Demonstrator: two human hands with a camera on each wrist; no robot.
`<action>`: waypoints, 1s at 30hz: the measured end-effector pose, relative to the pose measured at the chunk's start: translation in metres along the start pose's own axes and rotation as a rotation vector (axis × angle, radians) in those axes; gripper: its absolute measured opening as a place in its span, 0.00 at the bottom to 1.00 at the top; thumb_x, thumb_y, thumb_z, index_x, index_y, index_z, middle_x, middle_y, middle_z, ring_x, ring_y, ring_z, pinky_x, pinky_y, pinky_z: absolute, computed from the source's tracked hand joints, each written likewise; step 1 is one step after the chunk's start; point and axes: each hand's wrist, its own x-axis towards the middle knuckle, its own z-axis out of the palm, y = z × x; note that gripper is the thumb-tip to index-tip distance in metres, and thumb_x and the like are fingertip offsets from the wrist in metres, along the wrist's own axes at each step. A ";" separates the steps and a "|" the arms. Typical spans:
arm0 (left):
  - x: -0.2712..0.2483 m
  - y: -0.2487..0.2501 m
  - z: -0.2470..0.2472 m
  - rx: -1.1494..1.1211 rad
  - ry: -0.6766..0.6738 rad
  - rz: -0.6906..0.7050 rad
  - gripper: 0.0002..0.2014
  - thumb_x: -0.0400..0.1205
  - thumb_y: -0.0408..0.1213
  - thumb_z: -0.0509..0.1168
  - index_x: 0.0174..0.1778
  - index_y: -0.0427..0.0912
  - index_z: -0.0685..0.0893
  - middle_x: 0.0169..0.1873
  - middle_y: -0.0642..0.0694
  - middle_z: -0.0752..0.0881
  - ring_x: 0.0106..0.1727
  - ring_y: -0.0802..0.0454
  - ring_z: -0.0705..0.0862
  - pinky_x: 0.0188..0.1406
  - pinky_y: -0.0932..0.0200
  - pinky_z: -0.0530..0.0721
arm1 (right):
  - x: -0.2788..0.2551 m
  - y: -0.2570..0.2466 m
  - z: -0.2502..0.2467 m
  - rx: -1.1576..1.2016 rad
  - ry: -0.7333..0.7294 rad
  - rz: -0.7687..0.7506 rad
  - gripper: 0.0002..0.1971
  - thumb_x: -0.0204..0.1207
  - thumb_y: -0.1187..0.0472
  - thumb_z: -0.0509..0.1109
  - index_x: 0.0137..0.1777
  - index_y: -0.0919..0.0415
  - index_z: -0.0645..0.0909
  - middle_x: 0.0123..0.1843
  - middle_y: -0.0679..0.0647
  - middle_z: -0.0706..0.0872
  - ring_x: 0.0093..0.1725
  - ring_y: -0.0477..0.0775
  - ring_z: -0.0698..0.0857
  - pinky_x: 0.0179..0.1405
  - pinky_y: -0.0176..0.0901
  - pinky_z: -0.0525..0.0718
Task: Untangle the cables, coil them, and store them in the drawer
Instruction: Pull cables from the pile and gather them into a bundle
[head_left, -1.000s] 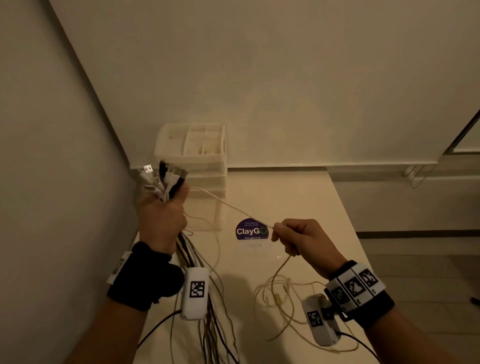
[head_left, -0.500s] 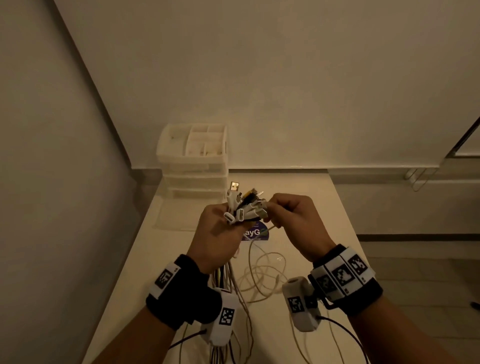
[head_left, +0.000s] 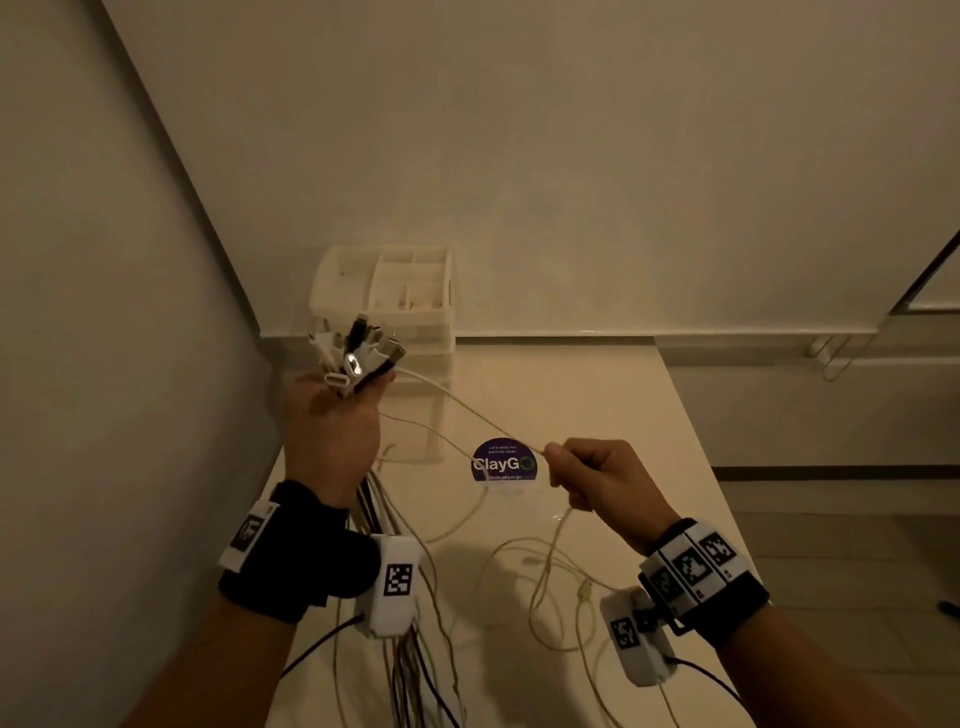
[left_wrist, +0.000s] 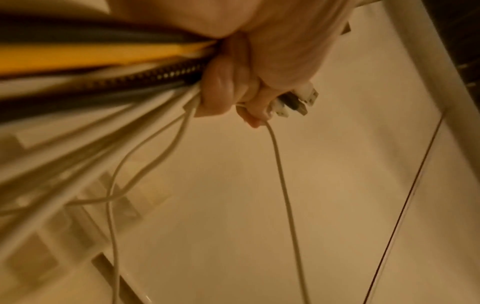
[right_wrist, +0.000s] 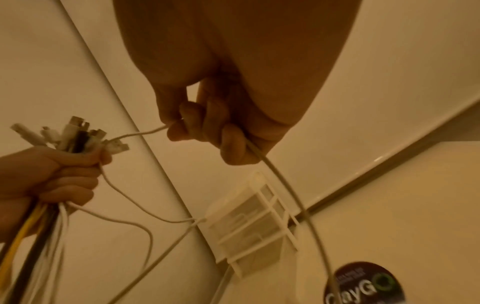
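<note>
My left hand (head_left: 332, 426) grips a bundle of cables (head_left: 358, 353) with the plug ends sticking up, raised at the left near the drawer unit (head_left: 384, 291). The bundle shows white, black and yellow cords (left_wrist: 91, 82) in the left wrist view, where my fist (left_wrist: 233, 92) closes round them. My right hand (head_left: 597, 478) pinches one thin white cable (head_left: 467, 410) that runs taut from the bundle across to it. The same white cable (right_wrist: 285, 185) passes through my right fingers (right_wrist: 197, 127) and hangs down. Loose loops (head_left: 550, 587) lie on the table below.
The white plastic drawer unit stands in the back left corner against the walls, with an open compartment tray on top. A round purple ClayGo sticker (head_left: 503, 461) is on the cream table (head_left: 597, 395). The table's right edge drops to a tiled floor (head_left: 857, 545).
Half a second ago both hands met at the middle with the plug ends. The left hand has since swung up and left with the bundle, and the right hand has drawn out along the white cable.
</note>
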 end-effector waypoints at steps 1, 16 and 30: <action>0.002 -0.002 -0.004 0.003 -0.003 0.005 0.05 0.76 0.29 0.73 0.47 0.34 0.89 0.38 0.33 0.89 0.45 0.46 0.82 0.26 0.60 0.74 | -0.002 0.006 -0.001 -0.003 -0.009 -0.002 0.19 0.81 0.55 0.67 0.29 0.61 0.82 0.24 0.51 0.71 0.26 0.50 0.68 0.30 0.45 0.69; 0.020 -0.014 -0.043 -0.166 0.296 -0.116 0.10 0.76 0.39 0.75 0.32 0.40 0.85 0.16 0.58 0.77 0.19 0.56 0.70 0.19 0.61 0.68 | -0.007 0.025 0.000 0.129 0.178 -0.132 0.11 0.69 0.60 0.72 0.28 0.65 0.83 0.26 0.53 0.82 0.30 0.47 0.78 0.33 0.32 0.77; -0.008 0.015 -0.050 -0.045 0.077 0.042 0.06 0.78 0.30 0.72 0.43 0.29 0.86 0.43 0.34 0.89 0.38 0.61 0.84 0.44 0.67 0.82 | -0.010 0.027 0.029 -0.066 0.268 -0.030 0.17 0.74 0.60 0.68 0.28 0.71 0.74 0.25 0.57 0.68 0.26 0.47 0.65 0.26 0.33 0.65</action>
